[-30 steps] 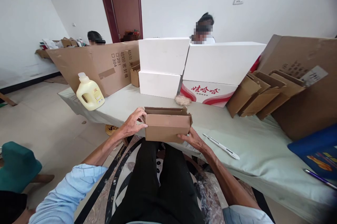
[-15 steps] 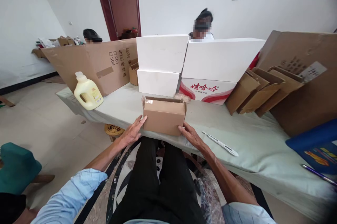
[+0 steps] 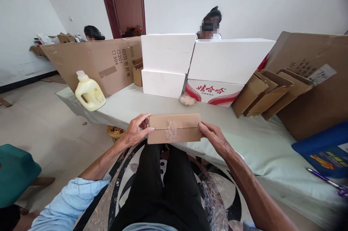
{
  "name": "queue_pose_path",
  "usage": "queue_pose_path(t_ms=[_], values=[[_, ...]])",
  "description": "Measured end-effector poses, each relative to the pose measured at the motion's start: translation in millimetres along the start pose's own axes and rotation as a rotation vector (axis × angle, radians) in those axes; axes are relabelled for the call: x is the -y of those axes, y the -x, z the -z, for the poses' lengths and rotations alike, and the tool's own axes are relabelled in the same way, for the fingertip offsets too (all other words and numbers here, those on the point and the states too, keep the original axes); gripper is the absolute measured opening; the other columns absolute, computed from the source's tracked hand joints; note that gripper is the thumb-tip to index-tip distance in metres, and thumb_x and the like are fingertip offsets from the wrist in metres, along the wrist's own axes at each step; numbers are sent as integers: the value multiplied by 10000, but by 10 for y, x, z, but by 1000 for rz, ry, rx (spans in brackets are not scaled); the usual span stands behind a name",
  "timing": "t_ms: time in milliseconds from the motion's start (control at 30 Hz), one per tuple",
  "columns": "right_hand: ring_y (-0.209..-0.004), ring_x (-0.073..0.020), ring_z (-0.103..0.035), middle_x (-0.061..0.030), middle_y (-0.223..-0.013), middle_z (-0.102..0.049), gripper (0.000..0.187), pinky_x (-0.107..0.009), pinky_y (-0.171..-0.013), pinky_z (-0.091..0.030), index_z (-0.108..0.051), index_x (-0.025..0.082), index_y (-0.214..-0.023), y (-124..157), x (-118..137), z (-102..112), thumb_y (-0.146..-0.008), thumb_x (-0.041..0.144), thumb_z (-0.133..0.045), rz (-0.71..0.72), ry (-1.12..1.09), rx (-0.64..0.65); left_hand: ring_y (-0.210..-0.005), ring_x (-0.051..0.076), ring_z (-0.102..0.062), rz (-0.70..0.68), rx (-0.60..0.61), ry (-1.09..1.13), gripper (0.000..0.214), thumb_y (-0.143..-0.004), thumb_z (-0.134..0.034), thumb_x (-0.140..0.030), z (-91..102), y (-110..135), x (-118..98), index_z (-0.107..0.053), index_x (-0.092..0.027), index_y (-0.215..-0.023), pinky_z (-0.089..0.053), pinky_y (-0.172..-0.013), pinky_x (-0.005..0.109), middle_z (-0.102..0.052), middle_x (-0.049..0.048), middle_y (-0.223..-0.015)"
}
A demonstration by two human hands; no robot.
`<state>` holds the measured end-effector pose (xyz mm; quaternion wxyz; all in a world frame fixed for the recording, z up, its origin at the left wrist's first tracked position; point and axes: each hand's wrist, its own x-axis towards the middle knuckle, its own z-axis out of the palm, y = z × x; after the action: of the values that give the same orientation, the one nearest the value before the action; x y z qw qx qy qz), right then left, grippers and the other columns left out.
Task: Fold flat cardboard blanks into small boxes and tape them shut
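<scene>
A small brown cardboard box (image 3: 174,128) is held at the table's near edge, above my lap. Its closed flaps face me, and a strip of clear tape crosses the seam. My left hand (image 3: 135,130) grips the box's left end, with the fingers curled round the corner. At the right end my right hand (image 3: 214,137) holds it with thumb and fingers. Both forearms reach in from below.
The table (image 3: 244,140) carries a pale cloth. On it stand a yellow detergent jug (image 3: 89,91), stacked white boxes (image 3: 167,62), a red-and-white printed carton (image 3: 214,91), folded brown cartons (image 3: 266,95) and large cardboard sheets (image 3: 315,79). Two people sit behind.
The box was open-topped on the table; now it is turned so the taped flaps face me, and it is lifted slightly toward me. Both hands have shifted to its ends.
</scene>
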<state>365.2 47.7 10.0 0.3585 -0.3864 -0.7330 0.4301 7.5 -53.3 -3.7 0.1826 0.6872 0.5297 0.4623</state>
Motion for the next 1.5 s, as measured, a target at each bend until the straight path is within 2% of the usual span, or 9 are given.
queue_pose_path(t_ms=[167, 333, 533, 667, 900, 1033, 1133, 1333, 1500], values=[[-868, -268, -662, -83, -907, -732, 705, -311, -671, -543, -765, 166, -908, -80, 94, -77, -832, 865, -713, -106, -70, -61, -1051, 244, -674, 34, -21, -37, 647, -974, -740, -535, -100, 16, 14, -640, -196, -1515, -646, -919, 409, -627, 91, -1190], [-698, -218, -581, -45, -705, -623, 768, -310, -603, -499, -749, 164, -838, -238, 18, -97, -831, 926, -654, -105, -9, -130, -1474, 424, -515, -85, 80, -131, 1179, -627, -1043, -549, -71, 13, 128, -495, -273, -1634, -536, -1205, 612, -364, 182, -1640], [-1003, -300, -700, -144, -1091, -757, 528, -411, -917, -580, -759, 173, -1120, -86, -469, 106, -1066, 615, -476, -34, 464, -143, -1667, 471, -293, -156, 129, -177, 915, -708, -986, -297, -56, -27, 150, -502, -233, -1482, -369, -1315, 673, -267, 238, -1744], [-1213, -384, -650, -236, -1260, -703, 300, -526, -1013, -548, -733, 149, -1154, 183, -1002, 419, -1039, 374, -571, -291, 1104, -171, -1650, 441, -351, -178, 135, -85, 885, -690, -964, -266, -103, -18, 168, -448, -236, -1408, -418, -1278, 627, -349, 257, -1693], [-1105, -377, -696, -230, -1119, -732, 272, -477, -863, -564, -701, 159, -971, 344, -1309, 723, -1041, 286, -471, -428, 1086, -250, -1599, 412, -444, -157, 29, 7, 745, -636, -958, -259, -172, 58, 123, -434, -256, -1164, -458, -1229, 558, -433, 257, -1647], [-798, -276, -711, -139, -929, -737, 400, -388, -716, -571, -638, 140, -1222, 305, -1066, 699, -1107, 382, -340, -319, 871, -419, -1577, 412, -472, -183, 2, -23, 694, -633, -971, -263, -192, 97, 78, -440, -262, -1079, -449, -1229, 574, -445, 260, -1651], [-708, -235, -668, -74, -878, -721, 453, -346, -666, -564, -651, 189, -1258, 329, -595, 490, -1125, 549, -410, 77, 552, -480, -1566, 409, -487, -192, -14, -49, 704, -622, -993, -284, -222, 121, 64, -450, -264, -1069, -450, -1228, 582, -466, 257, -1643], [-923, -220, -777, -76, -1139, -806, 331, -301, -780, -553, -731, 259, -1290, 394, 415, -119, -1187, 397, -448, 552, 695, -39, -1573, 418, -480, -207, -44, -68, 705, -644, -1016, -338, -274, 185, -13, -469, -256, -1081, -467, -1218, 587, -456, 264, -1666], [-847, -209, -782, -68, -1102, -817, 380, -293, -678, -509, -741, 235, -1243, 354, 534, -233, -1212, 378, -390, 644, 836, -8, -1567, 432, -483, -225, -44, -67, 721, -643, -1025, -363, -279, 233, -53, -459, -258, -1077, -492, -1194, 588, -452, 267, -1667]])
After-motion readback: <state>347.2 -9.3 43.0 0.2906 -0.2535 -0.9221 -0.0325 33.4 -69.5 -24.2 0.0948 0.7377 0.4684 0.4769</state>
